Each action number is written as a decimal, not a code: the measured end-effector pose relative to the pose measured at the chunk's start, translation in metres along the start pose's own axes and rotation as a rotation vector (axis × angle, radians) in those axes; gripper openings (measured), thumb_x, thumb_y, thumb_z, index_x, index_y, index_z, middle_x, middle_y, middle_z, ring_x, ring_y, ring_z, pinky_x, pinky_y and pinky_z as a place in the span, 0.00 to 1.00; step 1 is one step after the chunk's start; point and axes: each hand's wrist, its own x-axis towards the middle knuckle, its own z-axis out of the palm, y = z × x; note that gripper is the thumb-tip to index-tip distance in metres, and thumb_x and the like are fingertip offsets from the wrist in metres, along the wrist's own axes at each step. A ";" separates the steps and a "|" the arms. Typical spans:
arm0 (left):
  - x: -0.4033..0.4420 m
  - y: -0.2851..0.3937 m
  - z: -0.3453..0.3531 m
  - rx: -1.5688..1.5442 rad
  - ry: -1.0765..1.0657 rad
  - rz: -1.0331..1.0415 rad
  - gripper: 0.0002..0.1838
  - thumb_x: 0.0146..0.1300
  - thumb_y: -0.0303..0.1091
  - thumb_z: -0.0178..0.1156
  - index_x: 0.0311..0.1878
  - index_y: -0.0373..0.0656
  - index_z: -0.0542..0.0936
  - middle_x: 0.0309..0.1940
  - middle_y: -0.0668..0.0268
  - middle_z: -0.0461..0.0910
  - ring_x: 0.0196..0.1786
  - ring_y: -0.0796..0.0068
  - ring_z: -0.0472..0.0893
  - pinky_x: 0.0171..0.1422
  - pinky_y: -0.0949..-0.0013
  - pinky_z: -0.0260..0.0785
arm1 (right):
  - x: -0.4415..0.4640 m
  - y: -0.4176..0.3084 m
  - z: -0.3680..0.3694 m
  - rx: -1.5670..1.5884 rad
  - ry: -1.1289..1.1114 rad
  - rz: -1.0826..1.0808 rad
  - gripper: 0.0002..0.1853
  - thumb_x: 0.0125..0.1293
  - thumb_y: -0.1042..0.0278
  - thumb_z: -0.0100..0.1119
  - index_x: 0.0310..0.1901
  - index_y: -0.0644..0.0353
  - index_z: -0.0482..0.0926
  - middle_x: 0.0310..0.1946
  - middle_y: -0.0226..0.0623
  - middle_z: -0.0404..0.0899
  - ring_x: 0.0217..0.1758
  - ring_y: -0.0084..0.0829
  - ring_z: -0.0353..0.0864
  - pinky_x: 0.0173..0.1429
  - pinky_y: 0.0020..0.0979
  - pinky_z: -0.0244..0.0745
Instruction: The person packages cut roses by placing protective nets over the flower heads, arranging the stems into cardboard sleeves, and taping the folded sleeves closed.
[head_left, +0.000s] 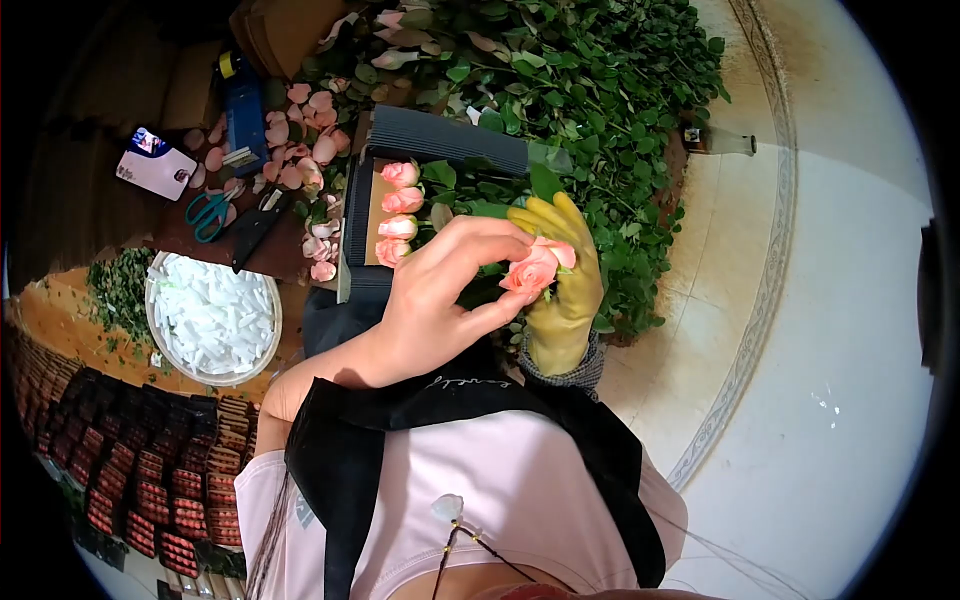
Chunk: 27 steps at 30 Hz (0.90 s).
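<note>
My bare left hand [440,290] has its thumb and fingers closed on the bloom of a pink rose [533,268]. My right hand [563,290], in a yellow glove, is behind and beside the same rose, its fingers stretched upward against green leaves; the stem is mostly hidden, so its hold on it is unclear. Left of the hands, several pink roses [402,201] lie in a column on brown cardboard, beside dark corrugated wrapping [450,138].
Leafy stems [620,130] are heaped at the upper right, with a glass bottle [725,142] beyond. Loose petals [290,150], teal scissors [208,215], a phone [156,165], a blue tape dispenser [243,115] and a basket of white pieces [215,318] are on the left.
</note>
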 end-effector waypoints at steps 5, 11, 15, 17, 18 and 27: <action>-0.005 0.002 -0.002 -0.012 -0.002 0.011 0.20 0.53 0.22 0.74 0.50 0.36 0.80 0.51 0.55 0.84 0.51 0.60 0.84 0.57 0.63 0.77 | -0.003 0.000 -0.002 0.002 0.009 0.016 0.19 0.57 0.66 0.69 0.50 0.59 0.81 0.53 0.40 0.86 0.63 0.47 0.81 0.73 0.58 0.66; -0.006 0.007 -0.003 -0.027 0.000 0.003 0.17 0.57 0.22 0.73 0.50 0.36 0.81 0.52 0.57 0.83 0.52 0.63 0.85 0.54 0.65 0.79 | -0.006 -0.005 -0.003 -0.055 0.024 -0.043 0.19 0.58 0.66 0.69 0.51 0.59 0.80 0.53 0.39 0.86 0.63 0.46 0.82 0.73 0.56 0.67; -0.008 0.003 -0.003 -0.042 0.014 -0.019 0.18 0.57 0.21 0.73 0.50 0.36 0.80 0.52 0.56 0.83 0.53 0.60 0.84 0.58 0.63 0.76 | 0.002 0.002 -0.012 -0.074 -0.099 -0.061 0.24 0.66 0.58 0.66 0.57 0.66 0.78 0.57 0.53 0.81 0.64 0.53 0.79 0.72 0.51 0.68; -0.009 -0.001 -0.003 -0.014 0.045 -0.039 0.19 0.55 0.21 0.73 0.50 0.36 0.79 0.51 0.55 0.83 0.53 0.59 0.83 0.61 0.62 0.74 | 0.007 0.015 -0.019 -0.190 -0.259 -0.200 0.30 0.66 0.48 0.65 0.60 0.65 0.77 0.59 0.49 0.81 0.64 0.54 0.78 0.75 0.52 0.63; -0.012 -0.003 -0.002 -0.005 0.044 -0.041 0.19 0.55 0.21 0.73 0.50 0.36 0.79 0.51 0.55 0.83 0.53 0.59 0.83 0.61 0.62 0.74 | 0.005 0.016 -0.020 -0.181 -0.257 -0.202 0.30 0.66 0.48 0.65 0.60 0.65 0.77 0.59 0.49 0.81 0.64 0.54 0.78 0.75 0.52 0.63; -0.014 -0.002 0.005 0.024 0.065 -0.002 0.24 0.54 0.22 0.74 0.55 0.38 0.79 0.50 0.58 0.80 0.51 0.60 0.82 0.55 0.64 0.75 | -0.013 -0.001 -0.020 -0.158 -0.185 0.092 0.27 0.49 0.82 0.66 0.56 0.61 0.81 0.53 0.45 0.83 0.57 0.51 0.81 0.65 0.47 0.74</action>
